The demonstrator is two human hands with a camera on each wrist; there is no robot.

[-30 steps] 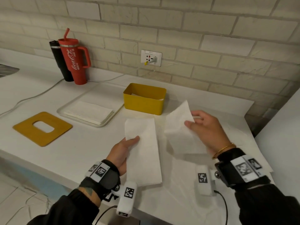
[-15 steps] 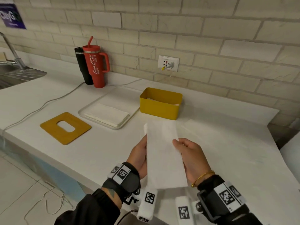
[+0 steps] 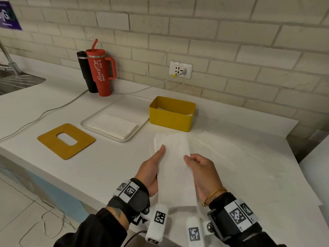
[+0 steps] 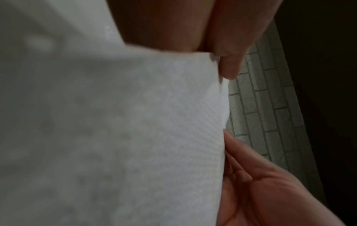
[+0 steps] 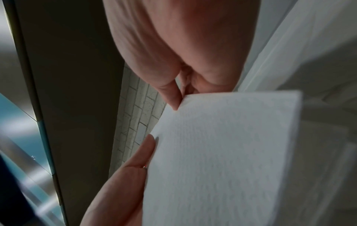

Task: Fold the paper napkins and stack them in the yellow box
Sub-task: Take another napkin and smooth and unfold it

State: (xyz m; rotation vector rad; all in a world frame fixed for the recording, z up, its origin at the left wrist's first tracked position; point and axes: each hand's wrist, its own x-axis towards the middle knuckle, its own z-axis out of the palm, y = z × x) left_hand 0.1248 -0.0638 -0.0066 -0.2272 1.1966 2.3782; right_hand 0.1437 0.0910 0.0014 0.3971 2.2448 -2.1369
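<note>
Two hands, L (image 3: 151, 168) & R (image 3: 203, 172), hold napkin (image 3: 175, 168), Coca-Cola tumbler (image 3: 99, 70) behind

Matt embossed paper napkin (image 3: 175, 168), smooth yellow plastic box (image 3: 171, 114), glossy red tumbler (image 3: 99, 72), rough brick wall (image 3: 213, 41)

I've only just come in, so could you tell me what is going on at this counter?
A person is folding paper napkins. Both hands hold one napkin, folded into a long strip, above the white counter: the left hand has its thumb on top, and the right hand pinches the other edge. Behind it stands the yellow box with some white paper already in it, and a tray bears a stack of napkins.
</note>
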